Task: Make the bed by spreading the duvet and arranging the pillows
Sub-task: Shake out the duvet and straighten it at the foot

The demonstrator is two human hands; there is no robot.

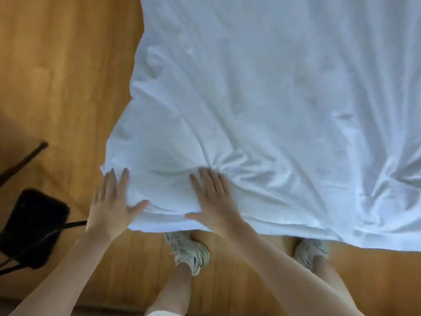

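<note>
Two flat, spread hands, left hand (113, 205) and right hand (211, 201), press the white duvet (273, 110) above a wooden floor (57, 76).

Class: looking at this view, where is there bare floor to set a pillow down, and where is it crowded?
Bare wooden floor lies left of the duvet, beyond the black bag. It is crowded at the near duvet corner: left hand, right hand, both shoes and the bag.

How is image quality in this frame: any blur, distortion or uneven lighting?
Head view: soft overall, with motion blur on the left hand and the dark chair; wide-angle bending along the duvet edge; the floor is darker at lower left; no harsh glare, duvet folds lightly shaded.
</note>
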